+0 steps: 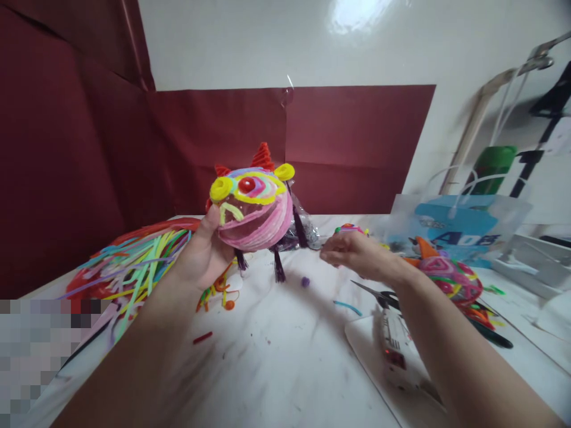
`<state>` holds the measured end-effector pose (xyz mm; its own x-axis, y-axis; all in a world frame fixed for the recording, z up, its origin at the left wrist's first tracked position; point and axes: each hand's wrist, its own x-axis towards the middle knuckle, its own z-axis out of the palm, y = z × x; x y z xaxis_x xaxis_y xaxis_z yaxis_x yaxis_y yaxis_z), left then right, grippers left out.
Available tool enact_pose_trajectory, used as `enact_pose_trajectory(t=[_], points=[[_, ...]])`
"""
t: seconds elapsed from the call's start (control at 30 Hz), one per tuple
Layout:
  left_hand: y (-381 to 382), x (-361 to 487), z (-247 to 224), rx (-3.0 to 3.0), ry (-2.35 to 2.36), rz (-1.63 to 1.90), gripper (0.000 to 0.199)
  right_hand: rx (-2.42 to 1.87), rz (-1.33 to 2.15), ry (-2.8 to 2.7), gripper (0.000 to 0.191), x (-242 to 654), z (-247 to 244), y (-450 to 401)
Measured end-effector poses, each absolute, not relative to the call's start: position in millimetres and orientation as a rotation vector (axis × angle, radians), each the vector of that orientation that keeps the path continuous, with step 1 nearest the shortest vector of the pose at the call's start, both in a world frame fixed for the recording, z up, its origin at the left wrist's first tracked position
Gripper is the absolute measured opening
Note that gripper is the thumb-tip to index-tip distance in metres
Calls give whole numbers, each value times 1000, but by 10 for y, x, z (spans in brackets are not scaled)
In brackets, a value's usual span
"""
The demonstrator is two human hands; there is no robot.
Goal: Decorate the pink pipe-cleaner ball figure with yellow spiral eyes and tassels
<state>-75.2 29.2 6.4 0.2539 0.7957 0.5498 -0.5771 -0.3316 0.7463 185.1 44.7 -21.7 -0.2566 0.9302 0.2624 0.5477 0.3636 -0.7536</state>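
Observation:
My left hand (205,249) grips the left side of a round pipe-cleaner lion head (259,208), raised above the table. It has red horns, yellow curls, a red bead eye, pink sides and dark tassels hanging below. Bare transparent parts show between its pink strips. To the right, my right hand (352,252) hovers over the table, fingers curled together; what they hold, if anything, is hidden. Behind it sits another colourful piece (350,228), partly covered. Below lie open scissors (375,291) and a purple pom-pom (305,282).
Bundled coloured pipe cleaners (147,255) spread at left. A white device (395,339) with a red light lies under my right forearm. Beyond that arm are a pink-and-green craft piece (455,279) and a clear-and-blue bag (464,226). A crinkled plastic bag (307,223) lies behind.

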Motion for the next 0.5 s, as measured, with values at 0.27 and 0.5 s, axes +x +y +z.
enact_pose_trajectory(t=[0.27,0.5], points=[[349,-752,-5,1320,247,1368,48,-1909,248,-1613,33,2694,-494,1419],[455,-733,-123,1385,260,1287,54,-2023,275,-1465,31,2876,-757,2083]])
